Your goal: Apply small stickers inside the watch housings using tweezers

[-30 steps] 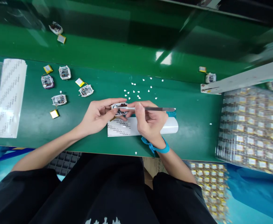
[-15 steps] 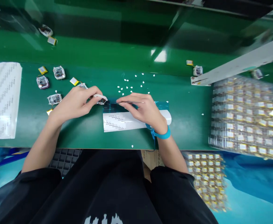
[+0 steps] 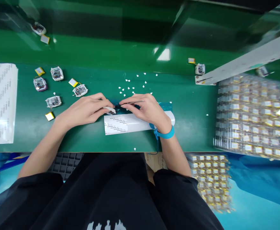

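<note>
My left hand (image 3: 84,110) is closed on a small white watch-like casing (image 3: 110,111), tilted over the left end of the sheet; its inside is mostly hidden by my fingers. My right hand (image 3: 148,110), with a blue wrist strap (image 3: 167,132), pinches thin metal tweezers (image 3: 135,102). The tweezers' tips come close to the casing; I cannot tell whether they touch it or hold anything. Beneath both hands lies a dark teal film (image 3: 166,106) with a white printed backing sheet (image 3: 116,125) folded along its near side.
Open casings with circuit boards (image 3: 80,90) and yellow-edged battery cells (image 3: 73,82) lie to the left. Small white stickers (image 3: 128,88) are scattered beyond my hands. At right stand stacked clear trays of batteries (image 3: 245,118) under a white bar (image 3: 250,62). Another printed sheet (image 3: 3,102) lies far left.
My left hand has brought the casing rightwards and slightly nearer me, up to the tweezers. My right hand has barely moved. The open casing behind my left hand is now fully visible.
</note>
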{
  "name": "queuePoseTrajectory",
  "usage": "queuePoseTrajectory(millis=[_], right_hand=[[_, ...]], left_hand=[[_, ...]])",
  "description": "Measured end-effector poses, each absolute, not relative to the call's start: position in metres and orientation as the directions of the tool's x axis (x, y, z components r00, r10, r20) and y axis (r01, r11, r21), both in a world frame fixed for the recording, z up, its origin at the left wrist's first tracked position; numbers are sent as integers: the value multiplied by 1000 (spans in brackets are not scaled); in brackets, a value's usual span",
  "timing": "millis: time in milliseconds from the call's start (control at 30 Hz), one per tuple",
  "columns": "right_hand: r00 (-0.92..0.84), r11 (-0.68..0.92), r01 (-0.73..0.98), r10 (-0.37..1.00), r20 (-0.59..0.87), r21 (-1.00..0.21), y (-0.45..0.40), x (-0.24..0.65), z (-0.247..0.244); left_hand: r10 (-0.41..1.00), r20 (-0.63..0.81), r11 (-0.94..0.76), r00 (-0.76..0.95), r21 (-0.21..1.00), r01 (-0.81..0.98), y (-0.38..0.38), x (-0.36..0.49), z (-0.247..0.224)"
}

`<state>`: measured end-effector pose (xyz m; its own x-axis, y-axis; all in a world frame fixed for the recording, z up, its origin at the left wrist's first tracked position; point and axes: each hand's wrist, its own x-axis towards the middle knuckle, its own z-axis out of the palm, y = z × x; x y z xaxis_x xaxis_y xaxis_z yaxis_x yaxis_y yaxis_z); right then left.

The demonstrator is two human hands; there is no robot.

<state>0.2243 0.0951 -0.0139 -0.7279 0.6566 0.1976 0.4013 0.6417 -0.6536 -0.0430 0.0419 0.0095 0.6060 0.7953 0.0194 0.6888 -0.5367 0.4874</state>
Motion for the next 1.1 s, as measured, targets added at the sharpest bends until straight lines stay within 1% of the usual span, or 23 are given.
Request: queuePoseTrajectory(millis=[33, 100, 200, 333, 400, 433, 467, 500, 533, 567, 600, 633, 667, 700, 733, 800, 833, 867, 933, 1100], right_hand=[[-729, 642, 388, 653, 206, -662, 95, 224, -16], [-731, 650, 369, 644, 225, -664, 95, 223, -21], [-739, 705, 372, 618, 268, -604, 93, 222, -27], [-712, 784, 393, 591, 379, -481, 90, 221, -30], [-647, 795, 407, 599, 473, -450, 91, 221, -29], [-607, 794, 408, 604, 517, -450, 91, 221, -29], [-568, 792, 406, 609, 554, -455, 92, 221, -28], [-534, 792, 402, 611, 584, -460, 92, 221, -27], [-505, 793, 401, 609, 612, -458, 92, 220, -26], [-478, 801, 400, 597, 645, -445, 91, 220, -24], [-450, 814, 399, 574, 684, -421, 90, 219, -23], [-421, 831, 398, 542, 728, -389, 88, 218, -21], [-397, 847, 396, 507, 765, -355, 86, 217, -19], [-387, 859, 397, 477, 789, -324, 84, 217, -17], [-391, 867, 402, 453, 801, -294, 81, 216, -15], [-449, 877, 416, 428, 784, -240, 75, 216, -13], [-492, 883, 417, 418, 764, -215, 72, 216, -12], [-532, 891, 412, 406, 743, -193, 69, 216, -11], [-588, 908, 388, 377, 715, -160, 65, 216, -10], [-659, 915, 392, 350, 665, -93, 62, 213, -13]], left_hand=[[774, 36, -575, 632, 458, 678, 42, -41, 7], [737, 55, -644, 674, 360, 675, 43, -37, 1], [699, 65, -705, 712, 226, 672, 45, -32, -5], [658, 89, -750, 747, 161, 642, 44, -30, -5], [633, 118, -773, 765, 147, 617, 42, -30, -2], [617, 152, -787, 772, 159, 597, 40, -30, 0], [604, 204, -797, 771, 194, 572, 37, -30, 2], [613, 276, -789, 741, 260, 556, 35, -30, 5], [659, 363, -752, 659, 355, 556, 34, -29, 7], [738, 445, -674, 506, 478, 563, 33, -28, 8], [818, 494, -569, 296, 613, 548, 33, -27, 8], [870, 488, -455, 70, 741, 494, 35, -27, 6], [897, 427, -350, -115, 846, 403, 37, -26, 4], [918, 324, -253, -227, 923, 291, 40, -25, 1], [945, 201, -159, -259, 972, 174, 42, -24, -2], [983, -55, 51, -174, 998, -28, 47, -22, -8], [979, -163, 151, -123, 983, -103, 48, -21, -10], [967, -239, 224, -88, 962, -156, 48, -19, -10], [952, -298, 276, -72, 937, -216, 45, -15, -10], [933, -309, 241, -186, 918, -316, 38, -6, -6]])
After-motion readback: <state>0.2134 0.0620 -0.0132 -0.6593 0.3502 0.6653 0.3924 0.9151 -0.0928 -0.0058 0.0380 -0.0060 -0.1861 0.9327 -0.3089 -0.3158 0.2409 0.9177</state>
